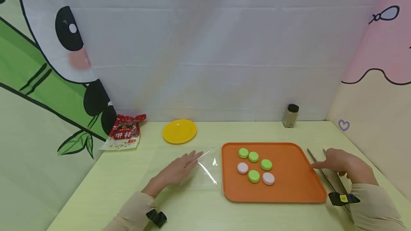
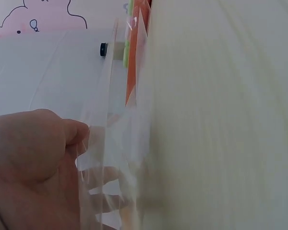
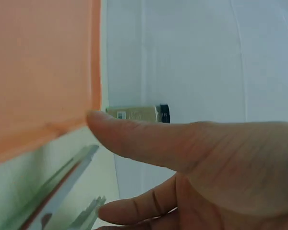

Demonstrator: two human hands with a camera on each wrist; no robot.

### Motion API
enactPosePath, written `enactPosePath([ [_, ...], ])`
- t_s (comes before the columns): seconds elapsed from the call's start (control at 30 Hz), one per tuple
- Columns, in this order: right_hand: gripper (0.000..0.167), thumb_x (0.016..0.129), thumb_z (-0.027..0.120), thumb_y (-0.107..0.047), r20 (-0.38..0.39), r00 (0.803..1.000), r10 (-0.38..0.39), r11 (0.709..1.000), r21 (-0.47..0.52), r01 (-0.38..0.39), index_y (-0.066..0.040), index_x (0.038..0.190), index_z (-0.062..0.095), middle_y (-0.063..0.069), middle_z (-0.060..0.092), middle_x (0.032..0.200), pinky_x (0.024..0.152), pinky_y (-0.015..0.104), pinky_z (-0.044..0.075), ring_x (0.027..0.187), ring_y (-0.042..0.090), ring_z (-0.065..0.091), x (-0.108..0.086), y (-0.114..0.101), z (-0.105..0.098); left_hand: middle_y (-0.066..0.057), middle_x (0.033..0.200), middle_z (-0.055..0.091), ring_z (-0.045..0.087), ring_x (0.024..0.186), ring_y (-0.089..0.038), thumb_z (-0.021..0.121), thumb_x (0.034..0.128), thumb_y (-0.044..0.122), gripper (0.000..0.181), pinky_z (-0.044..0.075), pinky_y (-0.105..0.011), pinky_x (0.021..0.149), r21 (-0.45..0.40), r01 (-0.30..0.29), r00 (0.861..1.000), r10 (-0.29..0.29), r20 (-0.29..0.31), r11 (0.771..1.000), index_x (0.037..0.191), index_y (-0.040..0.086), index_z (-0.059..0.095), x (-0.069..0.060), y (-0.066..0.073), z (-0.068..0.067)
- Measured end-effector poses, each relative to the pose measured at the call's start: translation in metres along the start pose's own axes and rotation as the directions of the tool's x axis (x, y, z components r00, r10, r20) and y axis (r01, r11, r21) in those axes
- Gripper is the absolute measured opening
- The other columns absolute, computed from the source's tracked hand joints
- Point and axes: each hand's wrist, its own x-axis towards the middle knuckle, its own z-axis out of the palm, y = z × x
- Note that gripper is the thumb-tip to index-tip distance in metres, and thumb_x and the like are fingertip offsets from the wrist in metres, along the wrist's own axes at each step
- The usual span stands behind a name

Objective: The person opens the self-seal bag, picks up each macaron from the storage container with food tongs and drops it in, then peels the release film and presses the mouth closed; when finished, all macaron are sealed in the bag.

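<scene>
My left hand (image 1: 183, 168) reaches over a clear plastic bag (image 1: 207, 174) left of the orange tray. In the left wrist view, its thumb meets the film (image 2: 93, 143), and spread fingers show through it. My right hand (image 1: 348, 163) hovers over metal tongs (image 1: 330, 181) lying to the tray's right. Its thumb is extended, with the other fingers apart from it; the right wrist view shows the tongs' ends (image 3: 81, 163) below the thumb, outside its grasp. On the orange tray (image 1: 298, 174) lie several green discs (image 1: 253, 176) and two pale pink discs (image 1: 268, 178), like macarons.
A yellow plate (image 1: 179, 131) sits at the back, right of a red and white food packet (image 1: 125, 131). Near the back wall, on the right, stands a small jar with a black lid (image 1: 290, 116). Printed cloth walls bound the table's back and sides.
</scene>
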Motion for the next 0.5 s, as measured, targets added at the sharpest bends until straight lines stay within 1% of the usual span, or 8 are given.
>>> enactPosePath([
  [0.07, 0.055, 0.085, 0.075, -0.049, 0.04, 0.998, 0.042, 0.998, 0.038, -0.044, -0.006, 0.072, 0.045, -0.003, 0.03, 0.061, 0.048, 0.028, 0.038, 0.05, 0.012, 0.036, -0.001, 0.007, 0.001, -0.012, 0.159, 0.034, 0.026, 0.146, -0.043, 0.037, 0.1095, 0.036, 0.047, 0.019, -0.064, 0.116, 0.003, 0.006, 1.0, -0.006, -0.005, 1.0, 0.155, 0.025, 0.041, 0.0, 0.0, 0.0],
  [0.1, 0.056, 0.084, 0.076, -0.049, 0.059, 0.996, 0.059, 0.997, 0.055, -0.062, -0.012, 0.068, 0.038, -0.004, 0.029, 0.059, 0.048, 0.027, 0.037, 0.05, 0.012, 0.036, -0.001, 0.009, 0.001, -0.012, 0.159, 0.034, 0.026, 0.146, -0.043, 0.037, 0.1094, 0.036, 0.047, 0.018, -0.066, 0.115, 0.005, 0.011, 1.0, -0.011, -0.009, 1.0, 0.155, 0.025, 0.041, 0.0, 0.0, 0.001],
  [0.17, 0.057, 0.083, 0.078, -0.046, 0.094, 0.992, 0.079, 0.992, 0.089, -0.088, -0.016, 0.065, 0.034, -0.004, 0.026, 0.056, 0.047, 0.026, 0.033, 0.05, 0.011, 0.033, -0.003, 0.012, 0.001, -0.012, 0.159, 0.034, 0.025, 0.146, -0.043, 0.038, 0.1092, 0.037, 0.047, 0.015, -0.07, 0.113, 0.005, 0.019, 1.0, -0.019, -0.011, 1.0, 0.154, 0.026, 0.041, -0.001, 0.0, 0.001],
  [0.27, 0.054, 0.083, 0.081, -0.037, 0.124, 0.988, 0.095, 0.98, 0.162, -0.115, -0.015, 0.066, 0.035, -0.004, 0.023, 0.057, 0.047, 0.024, 0.025, 0.051, 0.011, 0.026, -0.005, 0.016, 0.001, -0.011, 0.159, 0.034, 0.025, 0.147, -0.042, 0.039, 0.1089, 0.037, 0.046, 0.012, -0.076, 0.109, 0.002, 0.02, 1.0, -0.02, -0.015, 1.0, 0.153, 0.026, 0.043, -0.002, -0.001, 0.001],
  [0.33, 0.052, 0.083, 0.082, -0.031, 0.13, 0.986, 0.103, 0.975, 0.181, -0.126, -0.014, 0.067, 0.035, -0.003, 0.023, 0.057, 0.047, 0.023, 0.024, 0.052, 0.012, 0.026, -0.005, 0.017, 0.001, -0.011, 0.159, 0.035, 0.025, 0.147, -0.043, 0.04, 0.1087, 0.036, 0.045, 0.011, -0.077, 0.109, -0.011, 0.01, 1.0, -0.01, -0.017, 1.0, 0.152, 0.027, 0.045, -0.002, -0.002, 0.001],
  [0.4, 0.05, 0.082, 0.082, -0.027, 0.135, 0.985, 0.105, 0.972, 0.196, -0.13, -0.014, 0.066, 0.037, -0.003, 0.024, 0.057, 0.047, 0.022, 0.024, 0.052, 0.011, 0.027, -0.004, 0.022, 0.001, -0.011, 0.159, 0.035, 0.025, 0.146, -0.043, 0.041, 0.1084, 0.036, 0.044, 0.01, -0.077, 0.109, -0.026, -0.007, 1.0, 0.006, -0.019, 1.0, 0.151, 0.026, 0.047, -0.002, -0.003, 0.002],
  [0.5, 0.048, 0.081, 0.083, -0.026, 0.131, 0.985, 0.109, 0.977, 0.169, -0.13, -0.013, 0.065, 0.04, -0.003, 0.031, 0.056, 0.046, 0.022, 0.03, 0.051, 0.011, 0.035, -0.001, 0.028, 0.003, -0.013, 0.158, 0.037, 0.026, 0.146, -0.043, 0.045, 0.1074, 0.035, 0.043, 0.011, -0.074, 0.111, -0.08, -0.04, 0.999, 0.037, -0.031, 0.996, 0.148, 0.023, 0.052, -0.001, -0.005, 0.002],
])
